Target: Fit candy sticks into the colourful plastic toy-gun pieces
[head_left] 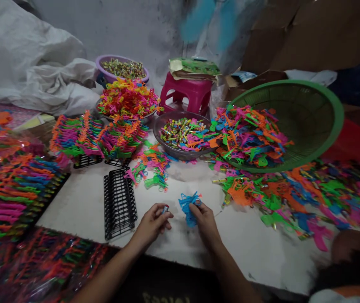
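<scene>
Over the white tabletop [173, 248], my left hand [151, 225] pinches a small short tube [165, 209] between thumb and fingers. To its right, my right hand [205, 222] grips a bright blue plastic toy piece [188, 209] with thin, cut-out shapes; whether it is one piece or a few together I cannot tell. The two hands are apart, and the tube does not touch the blue piece. Left of my left hand lies a black plastic rack [119, 204] with rows of slots. Loose green, pink and orange toy pieces [156, 168] lie beyond it.
Filled racks [99, 136] stand at the back left. A clear bowl [184, 153] holds small tubes. Coloured toys spill from a tipped green basket [334, 113] across the right side. Behind are a purple basin [99, 63] and a pink stool [186, 90]. Another person's head [350, 273] is at lower right.
</scene>
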Available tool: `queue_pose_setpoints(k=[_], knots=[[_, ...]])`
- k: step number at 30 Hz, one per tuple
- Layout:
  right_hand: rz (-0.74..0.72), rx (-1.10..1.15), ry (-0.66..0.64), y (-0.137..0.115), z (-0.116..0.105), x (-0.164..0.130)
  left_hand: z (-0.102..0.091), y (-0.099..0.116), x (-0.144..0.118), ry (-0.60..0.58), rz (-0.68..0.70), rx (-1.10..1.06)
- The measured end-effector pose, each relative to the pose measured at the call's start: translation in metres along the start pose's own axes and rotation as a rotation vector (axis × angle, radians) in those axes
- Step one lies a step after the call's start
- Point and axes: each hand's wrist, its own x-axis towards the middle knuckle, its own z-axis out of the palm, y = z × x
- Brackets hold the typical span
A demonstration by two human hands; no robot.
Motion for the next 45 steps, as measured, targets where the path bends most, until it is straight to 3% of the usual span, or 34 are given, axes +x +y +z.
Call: queue_pose_setpoints(k=[2,5,12,19,23,25,27,29,31,32,34,35,37,40,43,45], knots=[[-0.034,0.125,-0.021,-0.007,0.014,-0.005,0.001,0.001,0.0,-0.02,0.02,0.019],[-0.096,0.137,-0.039,-0.011,0.03,-0.011,0.001,0.003,-0.002,-0.026,0.023,0.028],[-0.151,0.035,0.011,-0.007,0.036,-0.014,0.001,0.003,-0.008,0.045,0.049,0.161],[-0.222,-0.1,0.161,0.006,0.042,-0.024,0.008,0.006,-0.017,0.094,0.317,0.578],[-0.193,-0.082,0.224,0.009,0.05,-0.027,0.018,0.004,-0.019,0.07,0.397,0.653],[-0.2,-0.085,0.189,0.007,0.046,-0.022,0.021,0.001,-0.017,0.06,0.413,0.662],[-0.199,-0.132,0.141,0.002,0.026,-0.009,0.019,-0.004,-0.012,0.067,0.393,0.66],[-0.154,-0.276,0.162,-0.006,-0.011,0.009,0.009,-0.009,-0.005,0.103,0.382,0.678],[-0.065,-0.527,0.344,-0.016,-0.06,0.026,-0.005,-0.015,0.003,0.192,0.456,0.757],[-0.014,-0.674,0.518,-0.022,-0.084,0.034,-0.013,-0.017,0.006,0.248,0.521,0.815],[-0.077,-0.871,0.791,-0.037,-0.12,0.047,-0.026,-0.022,0.013,0.296,0.657,0.913],[-0.163,-0.913,0.83,-0.046,-0.13,0.054,-0.031,-0.024,0.017,0.302,0.715,0.949],[-0.385,-0.92,0.711,-0.067,-0.133,0.072,-0.035,-0.028,0.022,0.297,0.795,0.998],[-0.617,-0.927,0.445,-0.102,-0.107,0.109,-0.037,-0.033,0.027,0.302,0.85,1.032],[-0.696,-1.055,0.291,-0.13,-0.075,0.156,-0.04,-0.034,0.031,0.29,0.909,1.034],[-0.672,-1.231,0.213,-0.141,-0.059,0.187,-0.042,-0.033,0.032,0.279,0.964,1.027]])
